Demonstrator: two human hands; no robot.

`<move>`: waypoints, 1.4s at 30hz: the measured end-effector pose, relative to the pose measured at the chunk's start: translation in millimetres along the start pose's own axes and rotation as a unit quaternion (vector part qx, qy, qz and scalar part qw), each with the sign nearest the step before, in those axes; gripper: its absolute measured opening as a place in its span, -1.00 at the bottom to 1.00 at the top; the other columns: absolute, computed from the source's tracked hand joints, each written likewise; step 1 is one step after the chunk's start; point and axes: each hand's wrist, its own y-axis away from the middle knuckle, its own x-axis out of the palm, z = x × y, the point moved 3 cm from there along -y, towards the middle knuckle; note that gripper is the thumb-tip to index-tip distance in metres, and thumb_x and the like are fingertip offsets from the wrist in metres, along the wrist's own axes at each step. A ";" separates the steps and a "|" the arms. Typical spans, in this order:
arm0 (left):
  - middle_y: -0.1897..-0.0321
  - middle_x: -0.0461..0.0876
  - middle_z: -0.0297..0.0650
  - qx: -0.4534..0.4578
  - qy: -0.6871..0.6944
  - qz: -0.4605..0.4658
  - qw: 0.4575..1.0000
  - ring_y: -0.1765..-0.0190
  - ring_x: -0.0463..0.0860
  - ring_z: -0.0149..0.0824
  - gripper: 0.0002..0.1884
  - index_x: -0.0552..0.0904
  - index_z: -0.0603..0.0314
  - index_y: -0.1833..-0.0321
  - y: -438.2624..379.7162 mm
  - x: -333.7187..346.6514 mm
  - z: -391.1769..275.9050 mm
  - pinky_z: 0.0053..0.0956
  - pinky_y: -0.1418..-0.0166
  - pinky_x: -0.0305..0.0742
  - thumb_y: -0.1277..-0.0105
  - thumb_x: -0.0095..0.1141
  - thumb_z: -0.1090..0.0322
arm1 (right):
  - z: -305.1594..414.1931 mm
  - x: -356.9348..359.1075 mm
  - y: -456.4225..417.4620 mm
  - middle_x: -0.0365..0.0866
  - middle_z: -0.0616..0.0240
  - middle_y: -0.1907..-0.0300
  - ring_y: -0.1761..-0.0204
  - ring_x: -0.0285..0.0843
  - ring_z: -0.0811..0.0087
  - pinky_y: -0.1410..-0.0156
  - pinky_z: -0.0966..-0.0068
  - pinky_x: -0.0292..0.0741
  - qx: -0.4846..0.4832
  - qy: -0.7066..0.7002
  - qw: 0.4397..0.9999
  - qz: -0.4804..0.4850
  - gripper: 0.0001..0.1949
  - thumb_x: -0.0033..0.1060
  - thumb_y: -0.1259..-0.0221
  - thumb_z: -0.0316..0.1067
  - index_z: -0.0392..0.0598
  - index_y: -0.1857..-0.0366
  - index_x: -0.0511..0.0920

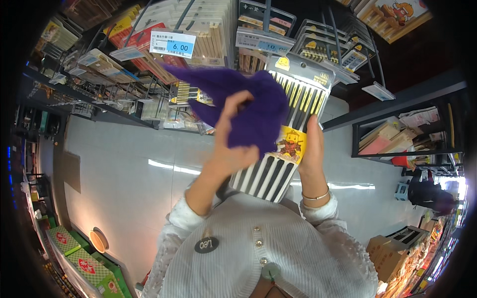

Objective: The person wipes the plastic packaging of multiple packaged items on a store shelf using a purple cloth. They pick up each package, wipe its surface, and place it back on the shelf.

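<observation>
A purple cloth [257, 108] is bunched in my left hand [227, 145], which is blurred. The cloth lies against a pack of black-and-white chopsticks [270, 175] and covers its upper left part. My right hand [313, 149] grips the right edge of that pack, its thumb pointing up along the side. Around the pack's middle runs a yellow band [292, 145] with a cartoon duck. The pack tilts, its hanging-hole end up and to the right, in front of my chest.
Metal display hooks [333, 37] with packaged chopsticks [208, 41] and price tags [173, 43] are close ahead. A dark shelf rail [402, 100] slants at the right. Further right are a shelf unit [406, 154], a blue stool [401, 191], a person [428, 193] and a cardboard box [387, 257].
</observation>
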 end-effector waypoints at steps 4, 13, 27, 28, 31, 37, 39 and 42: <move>0.01 0.61 -0.03 0.020 -0.096 0.085 0.992 -0.09 0.56 0.07 -0.46 0.60 0.21 -0.06 27.4 3.1 1.5 -0.08 -0.13 0.43 0.00 0.34 0.13 | 0.5 20.0 -1.2 0.63 0.17 0.08 0.18 0.71 0.47 0.11 0.54 0.66 0.022 -0.057 0.996 -0.058 -0.56 -0.14 -0.51 -0.01 -0.26 -0.05 0.44; 0.10 0.67 -0.24 0.147 -0.187 0.267 0.934 0.01 0.65 -0.21 -0.60 0.66 0.12 0.06 96.3 4.4 -28.8 -0.28 -0.02 0.51 0.02 0.27 0.23 | -36.2 -8.1 -26.9 0.67 0.25 0.37 0.47 0.65 0.55 0.37 0.68 0.56 0.088 -0.003 0.994 -0.058 -0.53 -0.05 -0.44 0.06 -0.26 0.14 0.55; 0.09 0.58 0.03 -0.090 -0.190 0.091 0.973 -0.02 0.50 0.14 -0.58 0.64 0.24 0.08 122.5 -105.5 112.8 -0.06 -0.13 0.40 0.10 0.25 0.33 | -29.7 -77.3 2.9 0.63 0.24 -0.02 0.03 0.66 0.45 -0.03 0.47 0.63 0.000 0.040 0.989 -0.146 -0.64 0.00 -0.47 -0.14 -0.19 -0.12 0.46; 0.10 0.59 0.03 -0.109 -0.175 0.097 0.974 -0.01 0.51 0.13 -0.57 0.63 0.26 0.08 121.8 -114.0 117.2 -0.09 -0.14 0.41 0.11 0.25 0.36 | -32.0 -87.3 3.7 0.63 0.25 -0.01 0.04 0.66 0.46 -0.04 0.48 0.62 0.000 0.050 0.987 -0.150 -0.66 0.02 -0.45 -0.17 -0.17 -0.12 0.47; 0.14 0.60 -0.03 -0.214 -0.095 0.057 0.971 0.07 0.59 -0.03 -0.66 0.62 0.32 0.10 137.8 -125.1 138.7 -0.27 -0.07 0.46 0.00 0.20 0.47 | -35.4 -108.9 1.2 0.63 0.29 0.02 0.06 0.64 0.50 -0.03 0.51 0.61 -0.004 0.071 0.983 -0.168 -0.72 0.09 -0.42 -0.25 -0.16 -0.07 0.50; 0.29 0.55 -0.22 -0.278 0.106 0.093 0.950 0.21 0.54 -0.33 -0.80 0.59 0.36 0.18 121.5 -108.1 149.8 -0.47 0.09 0.45 -0.17 0.18 0.42 | -17.3 -120.7 -42.6 0.65 0.29 0.08 0.14 0.63 0.54 0.03 0.54 0.60 -0.047 0.076 0.981 -0.174 -0.76 0.16 -0.35 -0.33 -0.20 0.01 0.55; 0.33 0.53 -0.24 -0.254 0.103 0.101 0.956 0.24 0.51 -0.33 -0.80 0.58 0.37 0.19 107.6 -94.5 147.4 -0.47 0.12 0.43 -0.19 0.19 0.39 | -10.2 -124.2 -58.9 0.67 0.30 0.13 0.17 0.63 0.54 0.04 0.55 0.60 -0.051 0.085 0.989 -0.109 -0.79 0.17 -0.33 -0.34 -0.22 0.07 0.58; 0.34 0.52 -0.22 -0.264 0.097 0.084 0.956 0.26 0.50 -0.29 -0.74 0.58 0.38 0.22 90.1 -71.5 142.9 -0.43 0.11 0.41 -0.22 0.22 0.27 | -10.9 -121.9 -76.4 0.68 0.30 0.16 0.18 0.62 0.57 0.04 0.55 0.60 -0.041 0.050 0.997 -0.042 -0.80 0.20 -0.30 -0.36 -0.23 0.10 0.59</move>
